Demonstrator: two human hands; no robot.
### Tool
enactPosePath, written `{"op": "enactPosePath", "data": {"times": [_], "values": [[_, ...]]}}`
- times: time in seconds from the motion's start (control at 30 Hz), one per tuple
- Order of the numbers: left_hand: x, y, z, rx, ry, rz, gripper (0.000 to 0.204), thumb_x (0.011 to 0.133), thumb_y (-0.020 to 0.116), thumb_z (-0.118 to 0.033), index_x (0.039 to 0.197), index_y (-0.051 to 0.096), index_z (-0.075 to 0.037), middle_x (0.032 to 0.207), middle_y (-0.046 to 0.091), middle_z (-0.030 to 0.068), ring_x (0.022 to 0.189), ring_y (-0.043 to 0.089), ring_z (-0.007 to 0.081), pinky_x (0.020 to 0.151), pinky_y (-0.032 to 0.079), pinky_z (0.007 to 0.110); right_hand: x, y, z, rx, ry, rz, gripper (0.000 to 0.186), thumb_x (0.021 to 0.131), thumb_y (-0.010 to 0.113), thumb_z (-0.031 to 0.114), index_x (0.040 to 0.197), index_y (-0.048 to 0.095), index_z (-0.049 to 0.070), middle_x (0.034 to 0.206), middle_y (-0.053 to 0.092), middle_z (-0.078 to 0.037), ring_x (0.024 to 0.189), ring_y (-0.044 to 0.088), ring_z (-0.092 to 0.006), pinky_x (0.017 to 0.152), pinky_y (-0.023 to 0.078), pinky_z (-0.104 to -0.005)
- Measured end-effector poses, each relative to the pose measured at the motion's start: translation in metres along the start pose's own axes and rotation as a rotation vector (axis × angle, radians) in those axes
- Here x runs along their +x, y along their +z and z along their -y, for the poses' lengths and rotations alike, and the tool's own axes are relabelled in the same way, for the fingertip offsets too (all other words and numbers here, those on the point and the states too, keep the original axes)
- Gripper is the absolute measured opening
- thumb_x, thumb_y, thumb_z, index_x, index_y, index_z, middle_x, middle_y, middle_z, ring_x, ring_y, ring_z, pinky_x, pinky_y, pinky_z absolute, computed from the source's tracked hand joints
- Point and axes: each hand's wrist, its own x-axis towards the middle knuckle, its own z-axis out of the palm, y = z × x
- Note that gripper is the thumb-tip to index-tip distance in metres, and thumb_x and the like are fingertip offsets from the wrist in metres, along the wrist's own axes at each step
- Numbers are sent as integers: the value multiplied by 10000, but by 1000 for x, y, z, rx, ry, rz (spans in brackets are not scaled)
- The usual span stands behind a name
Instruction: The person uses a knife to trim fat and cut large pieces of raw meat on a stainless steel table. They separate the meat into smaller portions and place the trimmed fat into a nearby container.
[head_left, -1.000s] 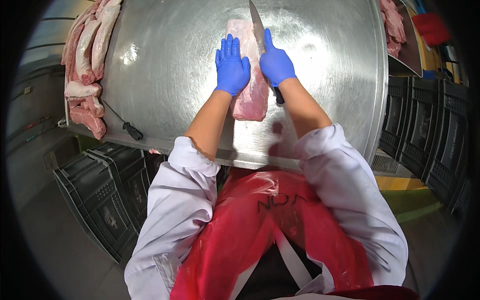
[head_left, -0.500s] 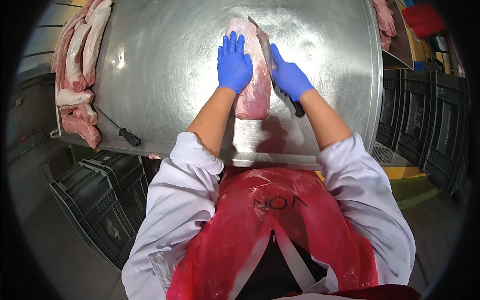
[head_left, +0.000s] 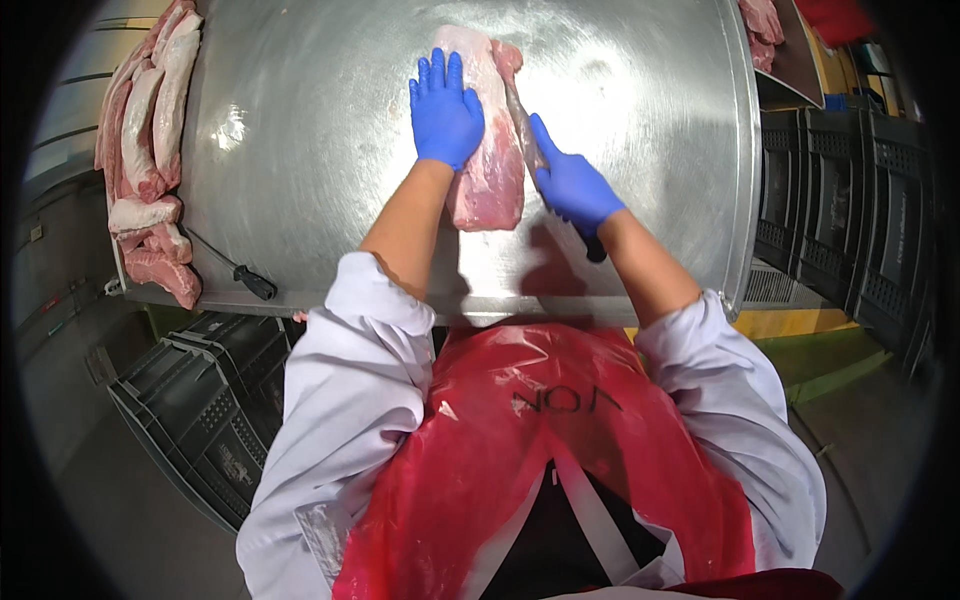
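A long pale-pink piece of meat (head_left: 490, 190) lies lengthwise on the steel table (head_left: 330, 150). My left hand (head_left: 445, 118), in a blue glove, rests flat on its upper left part with the fingers stretched out. In my right hand (head_left: 575, 185), also gloved in blue, is a knife (head_left: 594, 248) with a dark handle; the forefinger points along the blade. The blade runs against the right side of the meat, partly hidden by it. At the far right end, a strip of meat (head_left: 508, 60) stands out from the piece, beside the blade.
Several long cuts of meat (head_left: 150, 120) are piled along the left table edge. Near them lies a thin tool with a black handle (head_left: 255, 282). Dark crates stand below left (head_left: 205, 390) and at the right (head_left: 835, 200). More meat (head_left: 762, 30) sits at the far right.
The knife has drawn back toward me along the meat's right side. A strip at the far end now hangs outward. The meat and my left hand appear slightly further left.
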Motion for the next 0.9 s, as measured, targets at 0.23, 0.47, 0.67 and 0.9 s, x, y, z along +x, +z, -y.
{"op": "enactPosePath", "data": {"times": [0.23,0.47,0.67,0.9], "values": [[-72,-22,-27,-172,184,146,586,944,505,-204,1515,450,-84,1662,271,218,1550,200,442,1252,100,605,24,-1,5,0,53,-49,756,990,445,206,1659,93,191,1056,696,-313,915,702,-434,901,543,-492],[-73,-7,-13,-114,182,3,562,923,494,-216,1465,504,-70,1650,304,222,1542,238,417,1259,118,574,-39,43,-21,219,16,-48,745,983,465,188,1661,157,214,777,647,-164,594,609,-255,646,545,-409],[-76,-4,-6,-156,218,2,591,947,465,-241,1499,453,-30,1653,287,240,1544,239,410,1265,120,547,-29,5,-7,-121,-56,-119,715,1000,478,223,1655,191,211,777,690,-166,569,639,-235,637,565,-395],[-76,-3,-4,-142,185,27,606,951,457,-259,1518,427,-49,1662,243,259,1559,186,419,1266,115,549,-89,95,-9,332,132,10,702,1034,454,220,1648,123,146,1058,698,-315,651,686,-357,640,569,-480]]}}
